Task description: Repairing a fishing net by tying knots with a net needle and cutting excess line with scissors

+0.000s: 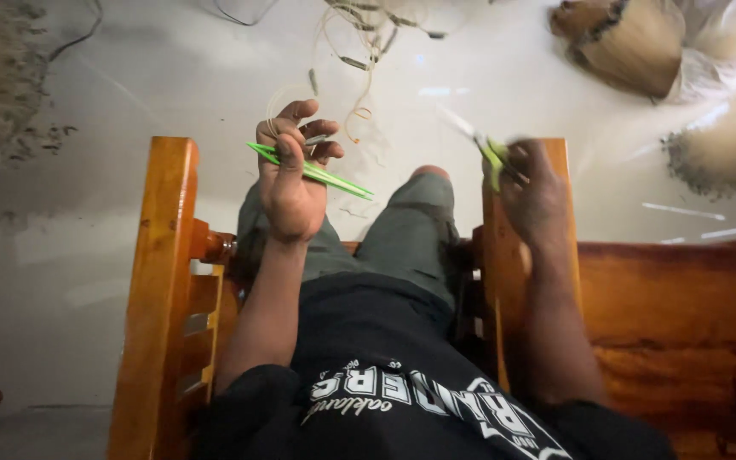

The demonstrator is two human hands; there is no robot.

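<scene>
Over a pale floor (61, 255), the left hand (290, 175) grips green strips (313, 172); the blurred right hand (531, 192) clasps a green-handled tool (491, 153).

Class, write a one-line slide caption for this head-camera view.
Seated on a wooden chair, a person grips green strips in the left hand and a small green-handled tool in the right hand.

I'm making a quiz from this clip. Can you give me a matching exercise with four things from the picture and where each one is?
Things:
1. thin bright green strips
2. small green-handled snips
3. tangle of pale thin cords
4. orange-brown wooden armrest

Places:
A. on the pale floor, beyond the knees
B. in the left hand
C. beside the left forearm, running lengthwise
D. in the right hand, blurred

Pairs: 1-B, 2-D, 3-A, 4-C
</scene>
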